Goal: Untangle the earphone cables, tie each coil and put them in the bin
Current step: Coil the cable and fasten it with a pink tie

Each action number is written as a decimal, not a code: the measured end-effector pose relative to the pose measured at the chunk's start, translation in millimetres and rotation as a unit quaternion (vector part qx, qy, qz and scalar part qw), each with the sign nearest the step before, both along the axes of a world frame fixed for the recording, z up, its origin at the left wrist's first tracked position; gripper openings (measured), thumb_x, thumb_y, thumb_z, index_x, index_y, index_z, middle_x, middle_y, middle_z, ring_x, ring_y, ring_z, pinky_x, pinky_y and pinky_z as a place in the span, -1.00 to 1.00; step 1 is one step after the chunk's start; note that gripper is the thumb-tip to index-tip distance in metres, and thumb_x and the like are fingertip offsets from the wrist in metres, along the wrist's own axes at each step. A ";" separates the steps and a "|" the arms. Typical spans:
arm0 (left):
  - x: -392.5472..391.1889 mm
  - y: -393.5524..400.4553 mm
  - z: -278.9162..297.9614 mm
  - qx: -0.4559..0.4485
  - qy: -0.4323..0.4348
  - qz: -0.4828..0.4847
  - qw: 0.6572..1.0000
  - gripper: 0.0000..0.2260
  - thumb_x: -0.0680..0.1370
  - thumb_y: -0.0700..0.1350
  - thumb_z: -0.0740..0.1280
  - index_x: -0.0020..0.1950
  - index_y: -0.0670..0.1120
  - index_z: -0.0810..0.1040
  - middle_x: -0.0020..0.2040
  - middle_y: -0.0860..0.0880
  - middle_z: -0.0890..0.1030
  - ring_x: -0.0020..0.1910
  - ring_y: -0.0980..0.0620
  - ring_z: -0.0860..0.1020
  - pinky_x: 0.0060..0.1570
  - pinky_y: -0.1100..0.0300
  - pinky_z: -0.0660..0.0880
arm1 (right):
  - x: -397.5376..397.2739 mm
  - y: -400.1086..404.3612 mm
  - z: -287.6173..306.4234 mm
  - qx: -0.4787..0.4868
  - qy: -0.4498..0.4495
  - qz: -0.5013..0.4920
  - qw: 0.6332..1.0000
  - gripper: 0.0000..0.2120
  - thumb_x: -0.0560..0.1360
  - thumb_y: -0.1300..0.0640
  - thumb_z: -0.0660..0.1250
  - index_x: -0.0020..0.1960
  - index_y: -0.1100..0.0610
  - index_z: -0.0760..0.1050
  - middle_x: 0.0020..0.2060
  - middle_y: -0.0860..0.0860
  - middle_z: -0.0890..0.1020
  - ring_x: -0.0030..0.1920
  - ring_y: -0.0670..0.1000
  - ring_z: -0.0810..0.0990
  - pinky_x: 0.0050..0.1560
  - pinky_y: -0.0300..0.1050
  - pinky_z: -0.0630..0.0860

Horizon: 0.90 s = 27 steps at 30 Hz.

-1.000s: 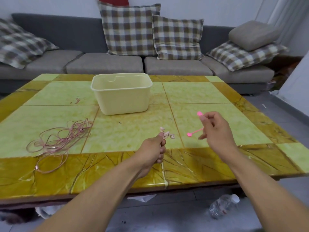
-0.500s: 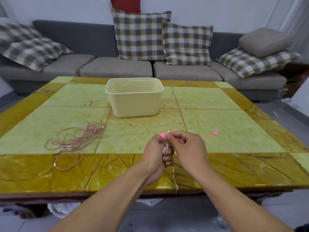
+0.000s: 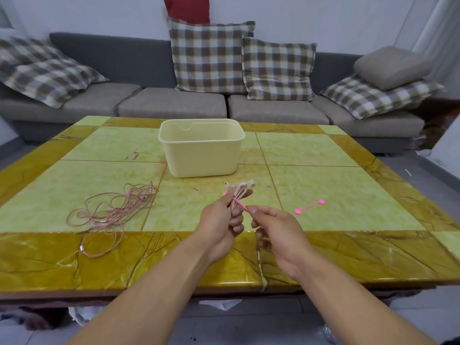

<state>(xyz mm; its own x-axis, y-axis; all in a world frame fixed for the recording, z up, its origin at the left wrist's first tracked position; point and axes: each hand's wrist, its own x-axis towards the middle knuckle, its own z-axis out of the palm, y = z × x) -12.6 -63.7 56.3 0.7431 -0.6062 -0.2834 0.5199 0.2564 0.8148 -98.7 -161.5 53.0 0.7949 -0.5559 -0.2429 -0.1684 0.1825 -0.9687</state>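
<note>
Both hands work one bundled earphone cable above the near edge of the table.

Left hand (image 3: 221, 220) grips a pale pink coiled earphone cable (image 3: 240, 191), thumb up along it, while the right hand (image 3: 276, 231) pinches one end of a thin pink silicone tie strap (image 3: 239, 204) that crosses the coil (its far end peeks out by the left thumb). How far the strap wraps round is hidden by the fingers. A second pink tie strap with round ends (image 3: 309, 206) lies flat just right of the hands. Left of them sprawls a loose tangle of pink earphone cable (image 3: 113, 207) on the glossy green-and-amber marble-patterned table (image 3: 348, 195). Beyond stands a cream rectangular plastic bin (image 3: 201, 150); what shows of its inside looks bare, though the floor is out of view.
</note>
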 end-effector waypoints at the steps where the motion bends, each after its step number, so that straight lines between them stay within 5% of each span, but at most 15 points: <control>1: 0.1 0.7 2.3 0.013 -0.018 -0.013 1.000 -0.62 0.71 0.07 0.17 0.16 -0.24 0.56 -0.43 0.04 0.29 -0.48 0.11 0.17 -0.48 0.25 0.14 | -0.6 -3.5 0.7 0.045 0.026 0.028 0.998 -0.87 0.59 0.10 0.40 0.06 0.05 0.71 -0.32 -0.06 0.55 -0.41 -0.10 0.41 -0.38 -0.21 0.32; 6: 2.9 18.3 13.2 0.077 -0.109 -0.188 0.973 -0.74 0.70 0.01 0.18 -0.05 -0.10 0.53 -0.40 0.01 0.27 -0.43 0.09 0.15 -0.34 0.16 0.04 | -6.1 -21.9 8.9 0.118 0.040 0.147 0.981 -0.85 0.59 0.15 0.33 0.01 0.06 0.70 -0.33 -0.04 0.47 -0.39 -0.09 0.37 -0.33 -0.17 0.27; 10: 3.6 26.6 12.5 0.109 -0.128 -0.282 0.944 -0.63 0.69 0.03 0.19 -0.21 -0.03 0.62 -0.40 0.00 0.28 -0.43 0.08 0.15 -0.37 0.18 0.09 | -10.0 -27.7 14.4 0.113 0.009 0.167 0.979 -0.69 0.63 0.25 0.22 0.14 0.06 0.72 -0.35 -0.03 0.54 -0.36 -0.08 0.34 -0.30 -0.14 0.26; 13: 3.0 25.5 8.3 0.124 -0.133 -0.263 0.947 -0.56 0.70 0.01 0.18 -0.30 0.00 0.68 -0.39 0.00 0.30 -0.43 0.08 0.16 -0.36 0.19 0.10 | -9.1 -28.3 12.7 0.065 0.003 0.150 0.987 -0.67 0.63 0.28 0.21 0.09 0.06 0.74 -0.38 0.00 0.50 -0.36 -0.07 0.34 -0.29 -0.14 0.26; 19: -0.5 20.5 5.2 0.138 -0.179 -0.212 0.951 -0.77 0.70 0.03 0.19 0.07 -0.09 0.53 -0.40 0.03 0.33 -0.43 0.09 0.19 -0.38 0.21 0.12 | -4.5 -26.7 5.9 0.009 -0.023 0.084 0.996 -0.74 0.61 0.27 0.30 0.06 0.05 0.75 -0.30 -0.03 0.62 -0.35 -0.07 0.37 -0.30 -0.17 0.35; 27: -3.9 13.9 -0.8 0.155 -0.216 -0.134 0.955 -0.80 0.70 0.01 0.22 0.08 -0.12 0.50 -0.38 0.04 0.49 -0.46 0.12 0.26 -0.40 0.23 0.19 | -7.3 -30.7 4.8 -0.084 -0.054 0.032 0.994 -0.75 0.58 0.30 0.34 -0.03 0.06 0.76 -0.26 0.05 0.63 -0.38 -0.06 0.43 -0.30 -0.17 0.43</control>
<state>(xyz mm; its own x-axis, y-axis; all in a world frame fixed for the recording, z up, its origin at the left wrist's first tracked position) -16.6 -49.8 55.5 0.6609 -0.7278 -0.1830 0.1318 -0.1274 0.9831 -105.9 -192.2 57.8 0.8466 -0.5286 -0.0620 -0.0672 0.0093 -0.9977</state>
